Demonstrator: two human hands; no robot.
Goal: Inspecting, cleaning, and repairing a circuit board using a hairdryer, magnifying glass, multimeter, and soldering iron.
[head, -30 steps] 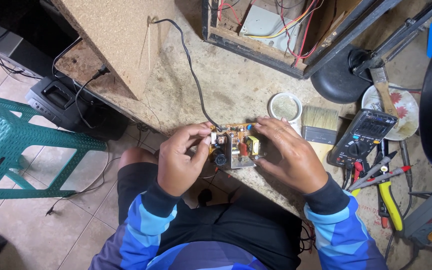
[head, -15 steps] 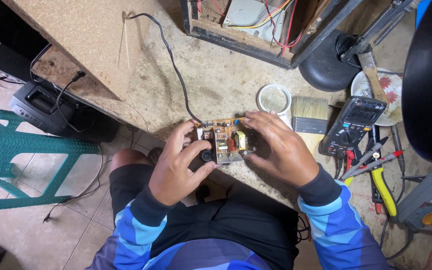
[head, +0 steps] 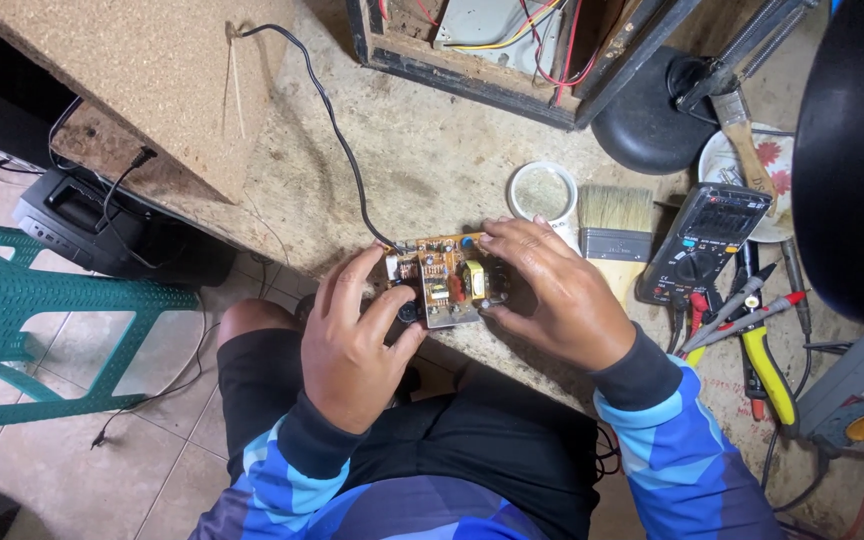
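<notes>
Bare table [head: 422, 160] behind circuit board [head: 445, 280] = free room. Right side crowded w/ brush [head: 614, 225], meter [head: 707, 245], pliers [head: 767, 365]. Black cable [head: 337, 130] crosses left.

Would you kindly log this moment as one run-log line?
left hand: holds circuit board | right hand: holds circuit board's other end | black cable: runs from board | nearby: paintbrush, multimeter

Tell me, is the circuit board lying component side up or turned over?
Component side up. The circuit board, held between the left hand and right hand, shows its yellow transformer and other parts toward the camera.
</notes>
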